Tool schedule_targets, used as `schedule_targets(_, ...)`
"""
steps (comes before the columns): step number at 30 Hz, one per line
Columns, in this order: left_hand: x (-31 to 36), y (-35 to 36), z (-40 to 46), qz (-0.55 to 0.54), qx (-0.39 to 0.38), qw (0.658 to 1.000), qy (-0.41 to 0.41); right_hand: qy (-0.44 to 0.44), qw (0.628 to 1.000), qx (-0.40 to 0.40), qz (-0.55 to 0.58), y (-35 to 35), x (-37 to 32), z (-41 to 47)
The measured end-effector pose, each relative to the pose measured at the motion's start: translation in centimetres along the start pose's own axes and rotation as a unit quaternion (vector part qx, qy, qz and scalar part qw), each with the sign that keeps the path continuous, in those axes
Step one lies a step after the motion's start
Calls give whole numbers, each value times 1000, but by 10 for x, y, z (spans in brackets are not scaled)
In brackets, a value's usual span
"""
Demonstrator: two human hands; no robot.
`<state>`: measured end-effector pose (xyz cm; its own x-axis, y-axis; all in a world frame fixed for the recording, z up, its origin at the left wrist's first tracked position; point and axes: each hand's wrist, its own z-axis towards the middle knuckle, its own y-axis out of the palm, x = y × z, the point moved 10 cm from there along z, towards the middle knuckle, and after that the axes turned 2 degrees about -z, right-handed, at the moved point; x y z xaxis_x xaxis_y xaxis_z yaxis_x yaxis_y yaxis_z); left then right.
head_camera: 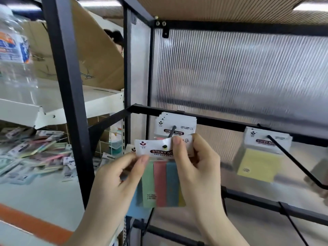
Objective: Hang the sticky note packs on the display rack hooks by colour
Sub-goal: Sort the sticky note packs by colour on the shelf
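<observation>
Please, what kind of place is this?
Probably a stationery shop or its stockroom: a black display rack with hooks carrying sticky note packs, and loose packs heaped on a shelf.

Ribbed translucent panel [230, 71] behind; white shelf [53, 105] left.

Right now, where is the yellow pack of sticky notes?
The yellow pack hangs on the rack's right hook, right of both hands.

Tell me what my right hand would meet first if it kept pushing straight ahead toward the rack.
Probably the black hook and the white-headed packs hanging on it. The right hand pinches the multicolour striped sticky note pack just before them, though depth is unclear.
</observation>
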<state>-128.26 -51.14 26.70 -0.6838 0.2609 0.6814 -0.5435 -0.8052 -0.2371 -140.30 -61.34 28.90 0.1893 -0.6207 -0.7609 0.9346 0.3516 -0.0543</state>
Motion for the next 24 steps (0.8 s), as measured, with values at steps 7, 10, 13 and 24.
schedule_targets(7, -10, 2, 6, -29, 2, 999, -12, -35, 999, -1, -25, 0, -1, 4)
schedule_targets(10, -16, 1, 9, -29, 8, 999, -15, -47, 998, -5, -33, 2, -3, 3)
schedule_targets(13, -20, 2, 16, -32, 11, 999, -20, -55, 997, 2, -47, 4, -2, 4)
schedule_targets(24, -18, 3, 25, 15, 5, 1000, 9, -89, 990, 10, -112, 3, -2, 0)
